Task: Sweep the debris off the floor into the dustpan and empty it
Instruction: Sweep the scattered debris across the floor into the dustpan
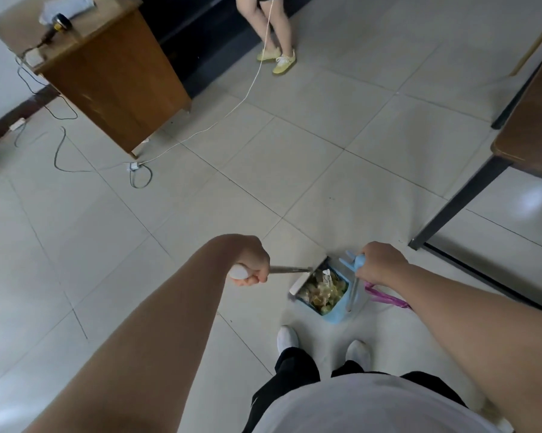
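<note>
Pale floor tiles [294,170] fill a room with a wooden desk [113,82] at upper left and a dark-legged table [450,214] along the right edge. A white cable [247,89] trails across the floor towards a second person [276,26] standing at top centre.

At lower centre, a person stands over a blue dustpan [341,310], with both hands occupied. The left hand [252,267] is clenched round the white end of a metal broom handle [290,270], whose shaft runs to the pan's mouth. The right hand [380,264] grasps the pan's upright blue handle.

The debris [321,290], yellowish wrappers and scraps, lies heaped inside the pan, which sits just ahead of the person's shoes. A pink strip [385,296] beside the pan may be broom bristles, though the view is too small to be sure.

Sweeping looks all but complete, and emptying appears to be the step ahead. That calls for lifting the pan level and carrying it to a bin, none of which is in view.
</note>
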